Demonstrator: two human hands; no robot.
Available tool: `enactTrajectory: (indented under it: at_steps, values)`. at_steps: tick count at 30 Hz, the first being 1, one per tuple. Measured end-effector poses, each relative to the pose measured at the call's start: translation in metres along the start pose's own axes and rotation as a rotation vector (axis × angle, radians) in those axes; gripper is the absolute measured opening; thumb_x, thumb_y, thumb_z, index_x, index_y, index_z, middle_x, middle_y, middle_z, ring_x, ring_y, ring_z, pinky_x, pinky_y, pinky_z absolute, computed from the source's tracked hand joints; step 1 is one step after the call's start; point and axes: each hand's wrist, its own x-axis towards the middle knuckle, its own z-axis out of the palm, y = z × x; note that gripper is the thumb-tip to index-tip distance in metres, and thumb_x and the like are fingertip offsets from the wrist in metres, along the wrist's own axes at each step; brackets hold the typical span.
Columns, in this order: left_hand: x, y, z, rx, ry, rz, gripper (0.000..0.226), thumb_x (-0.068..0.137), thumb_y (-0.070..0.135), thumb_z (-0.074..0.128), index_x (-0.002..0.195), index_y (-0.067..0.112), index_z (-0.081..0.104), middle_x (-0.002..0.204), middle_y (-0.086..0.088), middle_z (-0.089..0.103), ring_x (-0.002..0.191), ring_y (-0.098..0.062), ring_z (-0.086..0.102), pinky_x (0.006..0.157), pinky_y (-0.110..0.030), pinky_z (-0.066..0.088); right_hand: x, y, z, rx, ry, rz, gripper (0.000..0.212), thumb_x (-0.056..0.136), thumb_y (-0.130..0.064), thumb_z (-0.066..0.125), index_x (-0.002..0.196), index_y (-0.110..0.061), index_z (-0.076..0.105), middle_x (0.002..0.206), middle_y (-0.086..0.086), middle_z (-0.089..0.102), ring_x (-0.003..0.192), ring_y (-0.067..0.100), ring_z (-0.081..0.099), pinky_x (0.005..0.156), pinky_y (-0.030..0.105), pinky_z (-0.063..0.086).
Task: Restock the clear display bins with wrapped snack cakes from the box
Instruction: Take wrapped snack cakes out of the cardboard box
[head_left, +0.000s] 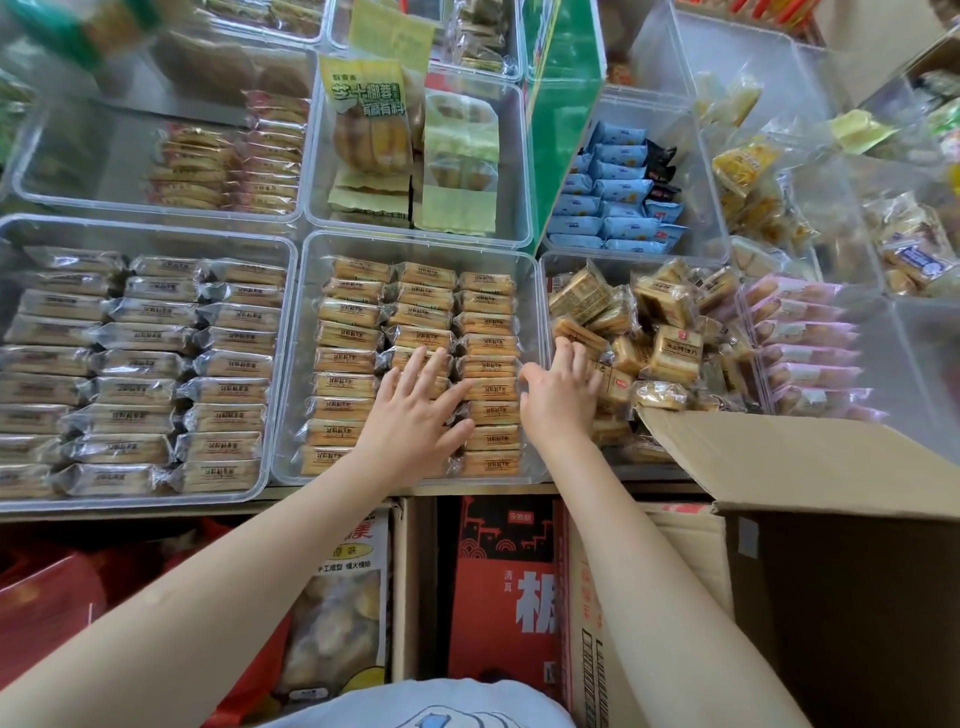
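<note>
Clear bins (291, 364) crowd the counter; left hand (415, 415) lies flat, fingers spread, on neatly rowed snack cakes (488, 332); right hand (563, 395), fingers extended, touches jumbled ones.

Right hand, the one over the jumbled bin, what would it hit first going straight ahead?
Probably the loose wrapped cake at the right hand's fingertips; they look nearly touching, though depth is unclear.

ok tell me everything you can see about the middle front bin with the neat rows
The middle front bin is clear plastic, rectangular with rounded corners, on the shelf edge. Three tidy columns of wrapped snack cakes nearly fill it. The left hand rests flat, fingers spread, on the cakes; the right hand reaches over its right wall into the neighbouring bin.
</note>
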Motion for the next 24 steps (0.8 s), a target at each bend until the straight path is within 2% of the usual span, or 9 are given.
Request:
enactTrajectory:
  at_steps: [3, 8, 12, 16, 21, 24]
  values:
    - [-0.002, 0.0, 0.002, -0.004, -0.003, -0.005, 0.078, 0.089, 0.069, 0.001, 0.158, 0.039, 0.023, 0.17, -0.009, -0.001, 0.155, -0.029, -0.011, 0.123, -0.051, 0.001, 0.001, -0.001, 0.002, 0.029, 0.045, -0.003, 0.014, 0.099, -0.027, 0.056, 0.098, -0.022, 0.069, 0.156, 0.012, 0.031, 0.146, 0.034, 0.019, 0.116, 0.053, 0.021]
    - [-0.002, 0.0, 0.002, 0.003, -0.043, 0.01, 0.08, 0.087, 0.07, -0.005, 0.158, 0.043, 0.02, 0.169, -0.006, -0.007, 0.154, -0.027, -0.017, 0.123, -0.051, -0.004, -0.007, 0.004, 0.0, 0.048, 0.158, 0.005, 0.009, 0.093, -0.023, 0.065, 0.097, -0.018, 0.072, 0.144, 0.017, 0.043, 0.136, 0.037, 0.032, 0.106, 0.053, 0.034]
    - [0.002, 0.005, 0.0, -0.006, -0.057, 0.021, 0.085, 0.083, 0.073, -0.009, 0.157, 0.043, 0.021, 0.169, -0.005, -0.009, 0.154, -0.027, -0.017, 0.123, -0.052, -0.005, -0.012, 0.006, 0.0, 0.024, 0.205, -0.004, 0.013, 0.094, -0.023, 0.061, 0.098, -0.018, 0.072, 0.143, 0.017, 0.045, 0.135, 0.036, 0.033, 0.103, 0.052, 0.033]
    - [0.005, 0.003, -0.001, 0.009, -0.056, 0.02, 0.084, 0.085, 0.073, -0.007, 0.156, 0.044, 0.026, 0.169, -0.005, -0.01, 0.154, -0.029, -0.016, 0.123, -0.053, -0.003, -0.005, 0.004, 0.002, 0.071, 0.224, 0.006, 0.021, 0.093, -0.037, 0.06, 0.092, -0.018, 0.07, 0.141, 0.013, 0.047, 0.136, 0.032, 0.034, 0.105, 0.05, 0.033]
    - [0.007, 0.007, 0.0, 0.036, -0.064, 0.031, 0.084, 0.083, 0.075, -0.009, 0.155, 0.048, 0.025, 0.169, -0.006, -0.012, 0.154, -0.029, -0.018, 0.122, -0.057, -0.003, 0.003, -0.001, 0.01, 0.039, 0.166, 0.021, 0.025, 0.092, -0.032, 0.066, 0.111, -0.019, 0.059, 0.142, 0.014, 0.044, 0.135, 0.033, 0.035, 0.107, 0.052, 0.033]
    - [0.01, 0.007, -0.002, 0.01, -0.043, 0.025, 0.084, 0.083, 0.074, -0.006, 0.155, 0.045, 0.026, 0.169, -0.006, -0.011, 0.154, -0.029, -0.016, 0.122, -0.056, -0.002, 0.007, 0.001, 0.008, 0.078, 0.178, 0.031, 0.028, 0.091, -0.032, 0.067, 0.115, -0.021, 0.06, 0.141, 0.013, 0.043, 0.134, 0.033, 0.035, 0.105, 0.05, 0.034]
